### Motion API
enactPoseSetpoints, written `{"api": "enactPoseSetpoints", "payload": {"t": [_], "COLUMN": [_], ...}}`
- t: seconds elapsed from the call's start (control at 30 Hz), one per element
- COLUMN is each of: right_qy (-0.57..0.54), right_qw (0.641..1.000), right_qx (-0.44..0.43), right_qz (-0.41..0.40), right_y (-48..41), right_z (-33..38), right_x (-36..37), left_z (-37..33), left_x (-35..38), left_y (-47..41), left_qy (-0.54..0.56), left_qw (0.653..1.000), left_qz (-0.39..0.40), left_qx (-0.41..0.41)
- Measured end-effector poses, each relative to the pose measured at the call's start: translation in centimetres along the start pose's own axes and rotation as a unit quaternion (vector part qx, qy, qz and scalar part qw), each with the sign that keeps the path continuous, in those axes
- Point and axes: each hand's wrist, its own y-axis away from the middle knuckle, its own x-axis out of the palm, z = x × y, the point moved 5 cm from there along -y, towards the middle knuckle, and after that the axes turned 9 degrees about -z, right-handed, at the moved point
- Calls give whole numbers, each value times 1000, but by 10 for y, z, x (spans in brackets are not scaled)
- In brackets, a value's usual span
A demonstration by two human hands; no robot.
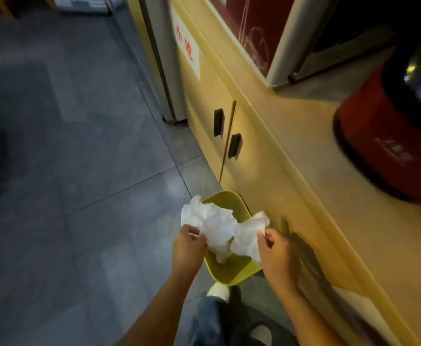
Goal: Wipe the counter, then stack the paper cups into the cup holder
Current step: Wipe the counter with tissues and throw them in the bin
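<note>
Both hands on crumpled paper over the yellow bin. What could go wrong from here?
1. The crumpled paper spreads wider than the yellow bin opening; if the left hand and right hand let go now, an end may catch the rim or land on the floor.
2. The bin stands close to the shoe; a step could knock it over.
3. The frame is blurred, so aim may be off.

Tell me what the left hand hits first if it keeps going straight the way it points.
Likely the tissue it pinches, then the yellow bin below; depth is unclear.
</note>
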Motion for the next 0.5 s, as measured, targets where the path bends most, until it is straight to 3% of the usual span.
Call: {"api": "enactPoseSetpoints", "payload": {"t": [0.1, 0.27, 0.43, 0.5], "right_qy": [58, 86, 149, 161], "right_qw": [998, 993, 970, 955], "right_qx": [-1, 75, 72, 79], "right_qz": [-13, 32, 180, 236], "right_y": [-19, -32, -26, -21], "right_z": [-34, -100, -142, -149], "right_x": [52, 124, 173, 180], "left_z": [39, 94, 128, 127], "left_x": [37, 92, 123, 123], "left_y": [-38, -77, -92, -90], "left_qy": [-80, -231, -426, -455], "left_qw": [997, 967, 875, 853], "left_qz": [7, 52, 122, 127], "left_qx": [14, 93, 196, 223]}}
